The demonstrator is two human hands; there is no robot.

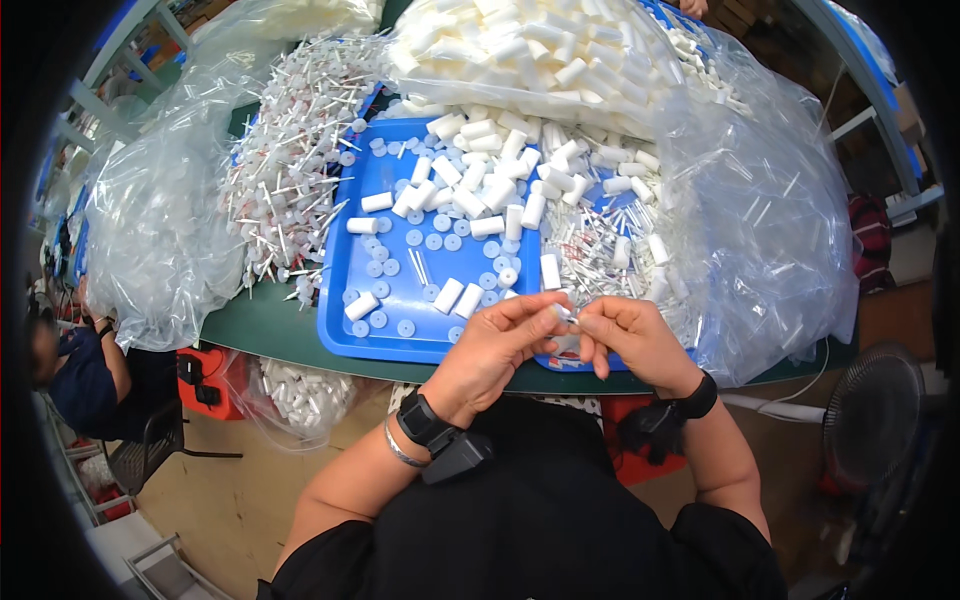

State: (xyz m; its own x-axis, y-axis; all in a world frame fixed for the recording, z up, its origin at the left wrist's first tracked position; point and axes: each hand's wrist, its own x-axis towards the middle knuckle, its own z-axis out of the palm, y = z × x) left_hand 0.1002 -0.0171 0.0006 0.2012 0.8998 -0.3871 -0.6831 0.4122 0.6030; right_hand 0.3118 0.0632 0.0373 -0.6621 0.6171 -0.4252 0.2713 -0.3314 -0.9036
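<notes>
My left hand (497,345) and my right hand (628,335) meet over the front edge of a blue tray (350,335). Together they pinch a small white plastic piece (563,314) between the fingertips; its exact shape is hidden by the fingers. Both wrists carry black bands, and the left also has a silver bracelet. The tray holds several white tubes (448,295) and small round blue caps (405,327). White sticks with discs (300,170) lie heaped to the tray's left.
A large clear bag of white tubes (530,50) sits at the back. Crumpled clear bags lie at the left (150,220) and right (770,230). Another person (85,375) sits at the left. A fan (872,415) stands lower right; a bag of tubes (300,395) hangs under the green table.
</notes>
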